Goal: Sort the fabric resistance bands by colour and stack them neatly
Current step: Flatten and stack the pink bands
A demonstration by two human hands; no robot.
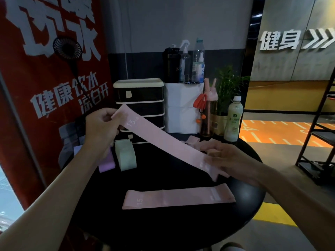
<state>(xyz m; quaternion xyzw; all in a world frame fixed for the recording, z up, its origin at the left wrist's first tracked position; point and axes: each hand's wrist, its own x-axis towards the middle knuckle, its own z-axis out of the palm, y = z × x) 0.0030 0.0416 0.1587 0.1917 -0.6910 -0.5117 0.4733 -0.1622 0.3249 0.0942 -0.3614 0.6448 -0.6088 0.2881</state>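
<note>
A pink fabric band (163,140) marked "15" is stretched flat in the air above the round black table (163,223). My left hand (101,125) pinches its upper left end. My right hand (230,160) grips its lower right end. A second pink band (178,196) lies flat on the table near me. More pink fabric (192,141) sits crumpled behind the held band. A mint green band (126,154) and a purple band (107,163) lie at the table's left side, the purple one partly hidden by my left forearm.
At the back of the table stand a black drawer unit (140,105), a white box (183,107) with bottles on top, a pink drinking bottle (210,109), a potted plant (226,87) and a milky bottle (233,120). A red banner (45,87) hangs left; a black rack (319,142) stands right.
</note>
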